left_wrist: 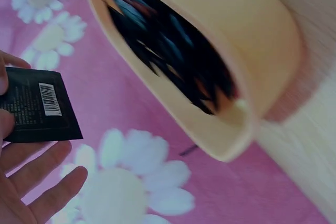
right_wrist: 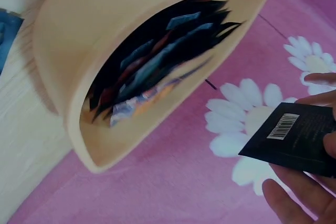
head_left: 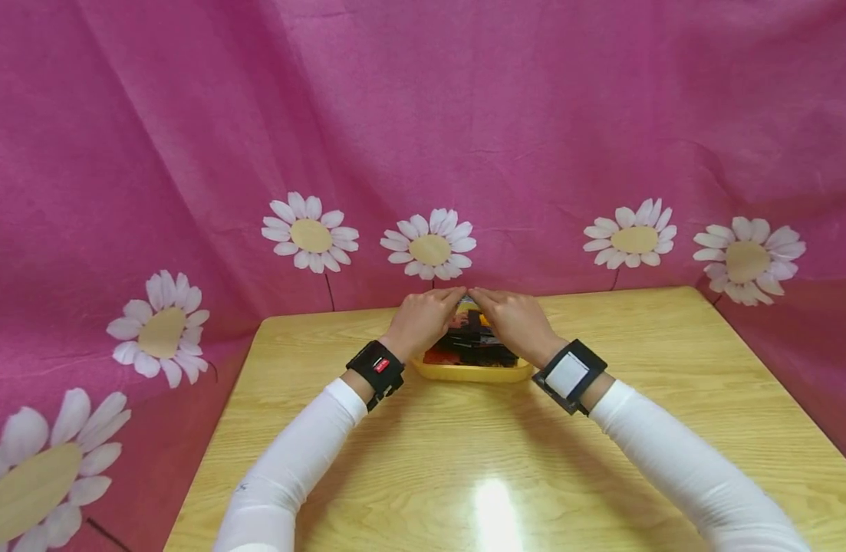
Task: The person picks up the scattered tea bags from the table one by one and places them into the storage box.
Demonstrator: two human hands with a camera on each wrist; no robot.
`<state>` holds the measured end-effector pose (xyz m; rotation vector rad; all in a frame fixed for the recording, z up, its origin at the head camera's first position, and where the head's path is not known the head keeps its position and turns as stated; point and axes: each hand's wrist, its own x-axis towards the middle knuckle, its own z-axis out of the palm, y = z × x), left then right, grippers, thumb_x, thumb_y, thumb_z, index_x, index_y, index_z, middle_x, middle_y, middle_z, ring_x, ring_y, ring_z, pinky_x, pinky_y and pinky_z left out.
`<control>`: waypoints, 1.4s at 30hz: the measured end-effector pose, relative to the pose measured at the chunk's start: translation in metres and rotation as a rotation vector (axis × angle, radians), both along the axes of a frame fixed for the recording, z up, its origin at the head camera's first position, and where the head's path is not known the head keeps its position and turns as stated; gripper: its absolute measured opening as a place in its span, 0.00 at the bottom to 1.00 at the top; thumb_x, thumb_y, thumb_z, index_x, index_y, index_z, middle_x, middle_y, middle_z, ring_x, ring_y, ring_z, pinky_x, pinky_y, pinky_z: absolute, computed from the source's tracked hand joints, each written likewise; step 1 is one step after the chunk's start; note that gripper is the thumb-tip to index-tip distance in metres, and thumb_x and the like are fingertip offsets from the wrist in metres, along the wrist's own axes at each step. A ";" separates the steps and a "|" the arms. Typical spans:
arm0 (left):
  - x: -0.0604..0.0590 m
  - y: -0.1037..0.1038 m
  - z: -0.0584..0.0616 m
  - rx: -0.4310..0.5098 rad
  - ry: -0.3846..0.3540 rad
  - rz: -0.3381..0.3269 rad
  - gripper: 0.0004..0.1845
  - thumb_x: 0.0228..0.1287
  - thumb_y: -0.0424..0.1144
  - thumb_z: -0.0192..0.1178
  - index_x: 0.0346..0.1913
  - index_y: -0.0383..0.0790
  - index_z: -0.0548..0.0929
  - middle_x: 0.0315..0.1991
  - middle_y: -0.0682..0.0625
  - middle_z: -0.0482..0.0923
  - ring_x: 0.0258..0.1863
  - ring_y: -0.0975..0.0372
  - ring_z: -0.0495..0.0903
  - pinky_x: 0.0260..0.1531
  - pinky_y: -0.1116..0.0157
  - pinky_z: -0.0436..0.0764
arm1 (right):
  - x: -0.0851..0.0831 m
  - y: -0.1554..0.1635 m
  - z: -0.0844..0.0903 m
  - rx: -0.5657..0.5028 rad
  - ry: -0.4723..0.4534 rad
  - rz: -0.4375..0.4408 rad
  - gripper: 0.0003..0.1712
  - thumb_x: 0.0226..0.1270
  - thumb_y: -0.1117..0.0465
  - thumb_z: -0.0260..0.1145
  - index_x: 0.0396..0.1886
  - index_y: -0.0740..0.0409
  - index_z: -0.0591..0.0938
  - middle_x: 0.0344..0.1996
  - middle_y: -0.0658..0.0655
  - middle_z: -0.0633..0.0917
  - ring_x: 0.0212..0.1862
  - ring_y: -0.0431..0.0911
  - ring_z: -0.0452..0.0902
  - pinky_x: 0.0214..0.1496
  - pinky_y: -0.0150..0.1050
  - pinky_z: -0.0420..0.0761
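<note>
Both hands reach over a yellow plastic basket (head_left: 474,374) on the table, their fingertips almost meeting above it in the head view. My left hand (head_left: 423,318) pinches a flat black sachet (left_wrist: 39,121) with a white barcode, seen in the left wrist view. A similar black sachet (right_wrist: 299,140) with a barcode is pinched by my right hand (head_left: 518,322) in the right wrist view. Inside the basket, several dark packets (right_wrist: 163,56) stand packed side by side, some with blue or orange parts. From the head camera, the backs of the hands hide both held sachets.
The wooden table (head_left: 436,452) carries the basket near its far edge. A pink curtain (head_left: 505,138) with white flowers hangs behind and around it. At the left edge of the right wrist view is a small blue patch (right_wrist: 7,35).
</note>
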<state>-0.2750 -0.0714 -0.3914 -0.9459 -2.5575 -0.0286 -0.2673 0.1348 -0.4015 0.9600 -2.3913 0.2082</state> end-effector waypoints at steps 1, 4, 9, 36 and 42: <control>-0.003 -0.002 -0.003 0.000 -0.021 0.011 0.25 0.69 0.41 0.61 0.68 0.46 0.75 0.56 0.51 0.82 0.43 0.58 0.85 0.34 0.61 0.84 | -0.004 -0.003 -0.003 0.011 -0.001 -0.009 0.25 0.63 0.70 0.67 0.61 0.61 0.80 0.53 0.61 0.84 0.48 0.54 0.85 0.41 0.48 0.84; -0.010 -0.008 -0.013 -0.004 -0.075 0.037 0.27 0.69 0.39 0.61 0.70 0.46 0.72 0.58 0.50 0.81 0.46 0.56 0.84 0.37 0.59 0.84 | -0.015 -0.009 -0.014 0.040 -0.017 -0.033 0.23 0.67 0.67 0.64 0.62 0.59 0.80 0.56 0.60 0.83 0.50 0.55 0.84 0.42 0.49 0.84; -0.021 -0.013 -0.032 -0.031 -0.067 0.059 0.28 0.68 0.37 0.59 0.70 0.44 0.70 0.59 0.50 0.80 0.44 0.55 0.84 0.35 0.57 0.84 | -0.030 -0.018 -0.033 0.054 -0.035 -0.067 0.21 0.69 0.66 0.62 0.61 0.56 0.81 0.56 0.59 0.83 0.49 0.55 0.84 0.40 0.50 0.84; -0.036 -0.020 -0.066 -0.123 -0.504 0.182 0.37 0.75 0.60 0.42 0.79 0.47 0.52 0.78 0.51 0.52 0.77 0.55 0.49 0.71 0.43 0.51 | -0.031 -0.029 -0.066 0.195 -0.428 -0.151 0.33 0.77 0.43 0.48 0.75 0.52 0.65 0.72 0.62 0.66 0.71 0.59 0.62 0.68 0.62 0.63; -0.026 -0.018 -0.051 -0.040 -0.455 0.122 0.43 0.71 0.61 0.49 0.79 0.46 0.47 0.79 0.51 0.45 0.77 0.53 0.45 0.72 0.45 0.47 | -0.020 -0.010 -0.052 0.141 -0.412 -0.136 0.36 0.74 0.41 0.53 0.75 0.53 0.65 0.73 0.61 0.63 0.72 0.59 0.60 0.69 0.62 0.59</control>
